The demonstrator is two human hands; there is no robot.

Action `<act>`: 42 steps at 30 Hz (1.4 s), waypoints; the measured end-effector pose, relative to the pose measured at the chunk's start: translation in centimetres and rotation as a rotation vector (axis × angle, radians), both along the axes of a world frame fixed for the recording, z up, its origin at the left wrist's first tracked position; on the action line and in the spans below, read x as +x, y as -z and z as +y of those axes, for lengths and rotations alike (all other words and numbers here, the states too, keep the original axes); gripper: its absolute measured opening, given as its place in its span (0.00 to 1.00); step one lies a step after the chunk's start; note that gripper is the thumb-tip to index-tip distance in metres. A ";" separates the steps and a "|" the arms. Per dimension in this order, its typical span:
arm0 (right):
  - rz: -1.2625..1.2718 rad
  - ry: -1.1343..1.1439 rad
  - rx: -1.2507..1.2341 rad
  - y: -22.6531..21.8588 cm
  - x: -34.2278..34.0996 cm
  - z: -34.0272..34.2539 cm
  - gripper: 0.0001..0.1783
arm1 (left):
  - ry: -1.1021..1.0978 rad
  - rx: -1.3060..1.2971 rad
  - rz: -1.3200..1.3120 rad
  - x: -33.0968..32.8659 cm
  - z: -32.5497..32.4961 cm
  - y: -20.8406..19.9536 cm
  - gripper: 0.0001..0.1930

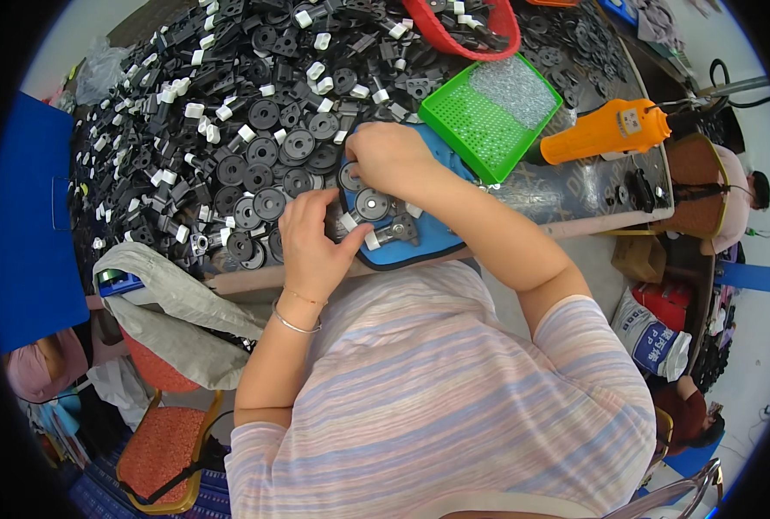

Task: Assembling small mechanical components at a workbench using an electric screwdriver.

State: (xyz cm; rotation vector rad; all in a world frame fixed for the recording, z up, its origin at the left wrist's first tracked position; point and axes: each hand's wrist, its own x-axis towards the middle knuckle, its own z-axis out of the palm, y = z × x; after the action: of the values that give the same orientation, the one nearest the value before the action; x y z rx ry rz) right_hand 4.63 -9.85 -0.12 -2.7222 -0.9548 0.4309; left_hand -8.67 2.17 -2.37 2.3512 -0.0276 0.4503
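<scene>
My left hand (309, 238) is at the left edge of a blue mat (433, 238), thumb and fingers spread apart. Its thumb tip lies beside a dark bracket with a white end (394, 232). Over the mat's upper part, my right hand (389, 160) has its fingers curled down and closed. What they pinch is mostly hidden; a black wheel (349, 177) shows just below them. Between my hands a grey-black wheel with a shiny metal centre (372, 204) rests on the mat. Several more black wheels (269, 204) lie left of my left hand.
A large heap of black and white plastic parts (229, 95) covers the table's left and back. Right of the mat are a green basket of small metal pieces (493, 117) and an orange power screwdriver (606, 131). A red basket (463, 35) stands behind; grey cloth (177, 294) hangs front left.
</scene>
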 end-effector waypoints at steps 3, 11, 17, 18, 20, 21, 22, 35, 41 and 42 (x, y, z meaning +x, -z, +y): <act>-0.008 0.001 0.222 -1.1 0.6 -1.2 0.07 | -0.001 -0.001 -0.009 0.1 -0.1 -0.3 0.27; -0.067 -0.193 0.009 -5.6 1.0 -7.0 0.05 | 0.011 0.000 -0.044 0.5 -0.1 -0.2 0.26; -0.013 -0.310 0.020 -4.3 -0.4 -7.9 0.08 | 0.022 0.010 -0.060 0.8 -0.7 -0.4 0.26; -0.025 -0.301 0.071 -4.1 -0.4 -8.1 0.08 | 0.017 0.002 -0.054 0.7 -0.7 -0.5 0.26; -0.071 -0.212 0.122 -4.2 -0.8 -8.9 0.11 | 0.013 -0.005 -0.048 0.7 -0.5 -0.5 0.25; -0.118 -0.124 0.172 -4.2 -1.1 -9.3 0.14 | 0.007 -0.006 -0.056 0.6 -0.4 -0.4 0.25; -0.117 -0.126 0.173 -4.3 -1.5 -9.7 0.14 | 0.002 -0.007 -0.064 0.6 -0.3 -0.3 0.24; -0.095 0.081 0.097 -3.2 -4.0 -10.1 0.25 | 0.028 -0.005 -0.050 0.7 -0.9 -0.6 0.22; -0.093 0.107 0.123 -2.8 -4.2 -10.0 0.24 | 0.034 -0.004 -0.063 0.4 -1.0 -0.5 0.21; -0.091 0.118 0.118 -2.8 -4.2 -10.0 0.24 | 0.034 -0.005 -0.062 0.4 -1.1 -0.5 0.21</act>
State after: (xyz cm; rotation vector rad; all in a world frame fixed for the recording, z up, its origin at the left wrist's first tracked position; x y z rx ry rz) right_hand 0.44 -19.87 2.64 -2.6926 -0.8081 0.2243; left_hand -8.26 1.12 -1.90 2.3276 -0.0950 0.5058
